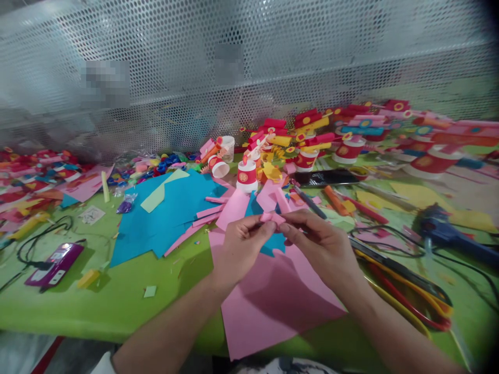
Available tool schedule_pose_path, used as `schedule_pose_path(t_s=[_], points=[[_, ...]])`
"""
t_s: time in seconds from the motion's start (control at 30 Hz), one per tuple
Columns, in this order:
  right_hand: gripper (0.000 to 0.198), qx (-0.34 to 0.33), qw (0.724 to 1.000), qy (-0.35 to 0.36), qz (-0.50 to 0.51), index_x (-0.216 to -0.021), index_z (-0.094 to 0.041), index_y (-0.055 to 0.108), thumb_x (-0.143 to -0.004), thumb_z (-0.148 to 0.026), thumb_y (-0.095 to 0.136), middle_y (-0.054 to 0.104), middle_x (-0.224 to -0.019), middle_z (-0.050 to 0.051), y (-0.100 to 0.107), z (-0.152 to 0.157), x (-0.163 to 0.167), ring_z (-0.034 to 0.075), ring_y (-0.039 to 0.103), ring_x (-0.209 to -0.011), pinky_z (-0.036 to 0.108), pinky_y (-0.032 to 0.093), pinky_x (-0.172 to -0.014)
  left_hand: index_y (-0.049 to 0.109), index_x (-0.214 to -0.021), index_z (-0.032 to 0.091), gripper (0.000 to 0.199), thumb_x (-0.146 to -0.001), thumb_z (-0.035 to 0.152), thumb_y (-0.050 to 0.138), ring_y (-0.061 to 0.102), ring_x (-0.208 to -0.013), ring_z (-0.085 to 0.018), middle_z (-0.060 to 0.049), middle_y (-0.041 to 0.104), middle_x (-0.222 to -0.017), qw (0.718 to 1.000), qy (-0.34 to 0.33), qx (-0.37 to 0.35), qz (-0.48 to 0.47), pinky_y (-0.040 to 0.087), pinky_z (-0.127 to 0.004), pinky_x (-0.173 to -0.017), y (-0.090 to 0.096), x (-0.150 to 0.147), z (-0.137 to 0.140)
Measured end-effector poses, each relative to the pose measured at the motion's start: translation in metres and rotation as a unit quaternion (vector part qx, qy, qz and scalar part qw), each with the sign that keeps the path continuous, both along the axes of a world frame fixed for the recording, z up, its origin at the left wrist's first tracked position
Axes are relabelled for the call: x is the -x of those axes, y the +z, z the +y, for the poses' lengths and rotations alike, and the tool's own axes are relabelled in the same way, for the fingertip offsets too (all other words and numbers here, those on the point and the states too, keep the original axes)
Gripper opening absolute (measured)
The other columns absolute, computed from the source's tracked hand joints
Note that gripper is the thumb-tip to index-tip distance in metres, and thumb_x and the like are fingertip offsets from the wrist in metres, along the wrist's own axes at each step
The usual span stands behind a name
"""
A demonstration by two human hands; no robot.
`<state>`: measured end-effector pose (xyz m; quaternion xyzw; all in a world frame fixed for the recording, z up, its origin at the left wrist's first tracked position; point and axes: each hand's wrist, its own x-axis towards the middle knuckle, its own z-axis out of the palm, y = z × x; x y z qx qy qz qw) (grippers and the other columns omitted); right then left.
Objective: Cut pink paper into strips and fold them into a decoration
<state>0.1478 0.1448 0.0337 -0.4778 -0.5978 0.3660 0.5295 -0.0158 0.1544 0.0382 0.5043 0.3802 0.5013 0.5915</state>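
Note:
My left hand (246, 243) and my right hand (320, 240) meet in the middle of the view, fingertips pinched on a small folded piece of pink paper (272, 217). Both thumbs press on its near side. Below them a large pink sheet (273, 306) lies on the green table (156, 311). Blue paper sheets (156, 218) spread out to the left, with pink strips (210, 210) along their right side. Just beyond my fingers stands an upside-down red and white paper cup (247, 176).
Red cups topped with coloured paper rolls (349, 148) crowd the back right. A blue glue gun (448, 234), scissors (409, 296) and a black phone (327, 177) lie on the right. A purple power strip (55, 265) sits at left. Perforated metal panel (175, 62) stands behind.

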Motion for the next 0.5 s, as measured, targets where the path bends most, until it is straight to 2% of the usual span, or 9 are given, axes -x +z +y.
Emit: schedule_pose_path(t_s=[0.27,0.5], points=[[0.018,0.004,1.0,0.001,0.006,-0.095,-0.026,0.076,-0.087,-0.042,0.077,0.07,-0.082,-0.001,-0.0005,-0.0015,-0.0008,0.012,0.064,-0.064,0.023,0.056,-0.057,0.082,-0.101,0.018,0.024,-0.091,0.037,0.07,0.069,-0.09,-0.019,-0.004,0.077,-0.091,0.999,0.005,-0.042,0.023,0.054,-0.03,-0.084,-0.005,0.0021,0.0006],[0.016,-0.048,0.997,-0.001,-0.059,-0.098,-0.025,0.073,-0.088,-0.038,0.076,0.068,-0.087,0.0,-0.0026,-0.0004,0.0014,0.013,0.063,-0.076,0.022,0.053,-0.06,0.083,-0.097,0.019,0.024,-0.091,0.039,0.072,0.067,-0.085,-0.016,-0.003,0.075,-0.085,1.0,-0.018,0.006,-0.024,0.054,-0.029,-0.083,-0.0044,0.002,0.0012]])
